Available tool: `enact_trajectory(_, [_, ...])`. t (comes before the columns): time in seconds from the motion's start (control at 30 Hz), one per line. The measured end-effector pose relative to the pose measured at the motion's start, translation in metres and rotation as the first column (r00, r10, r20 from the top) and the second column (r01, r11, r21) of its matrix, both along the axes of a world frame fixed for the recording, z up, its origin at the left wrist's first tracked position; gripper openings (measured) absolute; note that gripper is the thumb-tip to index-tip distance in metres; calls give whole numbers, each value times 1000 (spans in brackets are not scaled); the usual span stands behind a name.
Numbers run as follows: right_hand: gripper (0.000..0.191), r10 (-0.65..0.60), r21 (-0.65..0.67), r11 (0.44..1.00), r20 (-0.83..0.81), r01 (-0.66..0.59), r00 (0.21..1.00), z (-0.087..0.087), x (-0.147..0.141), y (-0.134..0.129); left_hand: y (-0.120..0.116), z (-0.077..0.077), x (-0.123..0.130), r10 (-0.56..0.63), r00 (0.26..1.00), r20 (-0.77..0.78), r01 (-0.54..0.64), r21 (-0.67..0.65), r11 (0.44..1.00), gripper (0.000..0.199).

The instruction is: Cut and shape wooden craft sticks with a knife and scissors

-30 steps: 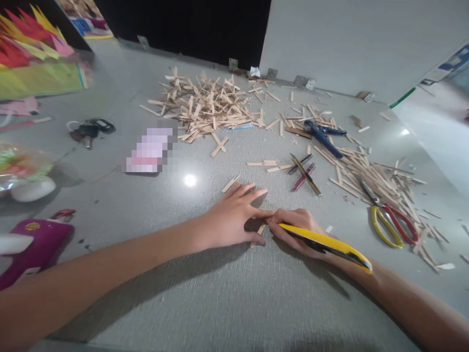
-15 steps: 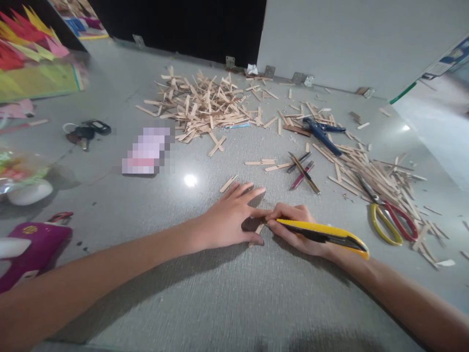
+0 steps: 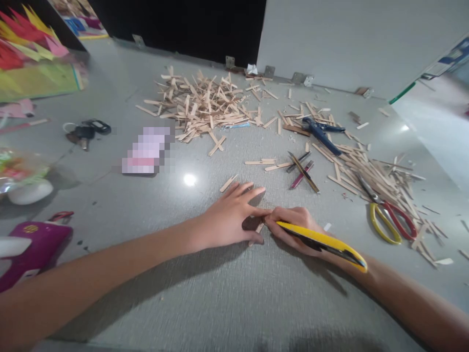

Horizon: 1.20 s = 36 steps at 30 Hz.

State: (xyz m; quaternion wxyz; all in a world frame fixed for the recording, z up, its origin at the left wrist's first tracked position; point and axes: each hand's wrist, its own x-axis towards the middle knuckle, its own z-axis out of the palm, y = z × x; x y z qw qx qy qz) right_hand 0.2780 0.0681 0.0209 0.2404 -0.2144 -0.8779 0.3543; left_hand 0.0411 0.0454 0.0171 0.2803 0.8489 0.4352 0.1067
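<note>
My left hand [image 3: 232, 217] lies on the grey table with its fingers spread. Its thumb and index finger press on a small wooden stick [image 3: 259, 228], mostly hidden between the two hands. Closed around a yellow and black cutter knife [image 3: 322, 239], my right hand [image 3: 293, 227] touches my left index fingertip. The knife's tip is hidden at the stick, and its handle slants down to the right over my wrist. Just beyond my left fingers is a short stick piece [image 3: 229, 183].
Behind lies a heap of wooden sticks [image 3: 205, 105]. Pens [image 3: 302, 171], blue pliers [image 3: 322, 136] and scissors [image 3: 388, 215] lie to the right among more sticks. At left are a blurred-out phone [image 3: 146, 150], keys [image 3: 86, 132] and a purple glue gun [image 3: 40, 249].
The knife's rear end has dipped lower as my right hand turned slightly. A small pale chip now shows beyond my right wrist. My left hand has stayed in place.
</note>
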Motion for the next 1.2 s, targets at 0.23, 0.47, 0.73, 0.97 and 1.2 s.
enact_trajectory(0.23, [24,-37,24,999,24,37,999,0,0,-1,0,2,1,-3,1000,-1,3,34,999,58])
enact_trajectory(0.47, [23,-62,20,998,3,62,998,-1,2,-3,-1,-1,1,-4,1000,1,4,23,1000,59])
enact_trajectory(0.73, [24,-284,179,945,35,273,958,14,13,3,-23,10,6,96,995,-39,-90,139,986,24])
enact_trajectory(0.97, [24,-698,643,711,593,285,401,47,71,59,-31,20,5,117,993,13,-116,-79,990,20])
enact_trajectory(1.2, [29,-810,707,586,531,396,251,41,110,92,-39,0,4,152,988,-40,-151,20,988,21])
